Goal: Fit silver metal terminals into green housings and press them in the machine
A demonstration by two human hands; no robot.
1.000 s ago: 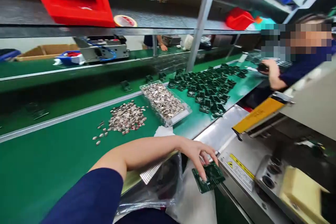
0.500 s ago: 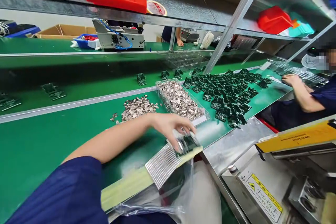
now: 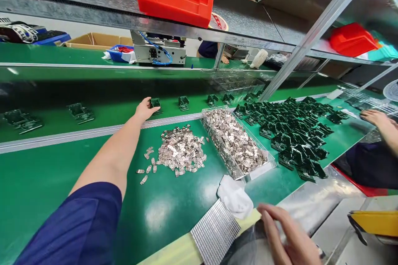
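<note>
My left hand (image 3: 145, 109) reaches to the green belt behind the metal rail, its thumb and fingers around a small green circuit board (image 3: 155, 105). At the bottom right, my right hand (image 3: 287, 236) is raised with its fingers bent and slightly blurred; whether anything is between them is hidden. Beside it lie a white cloth (image 3: 235, 197) and a silver ribbed sheet (image 3: 215, 230) on a pale yellow strip (image 3: 174, 252). A heap of small metal pieces (image 3: 182, 150) rests on the green table, left of a clear tray (image 3: 270, 165) full of similar pieces.
Many circuit boards (image 3: 292, 128) are piled right of the tray. More boards (image 3: 22, 121) sit along the belt. A red bin (image 3: 177, 12) is on the shelf above. A metal post (image 3: 320, 33) slants at right, near another person's hand (image 3: 374, 116). A yellow machine part (image 3: 373, 224) stands lower right.
My left hand has moved from above the ribbed sheet, where it held a dark board, to a board on the belt. My right hand has come into view. The view has shifted left.
</note>
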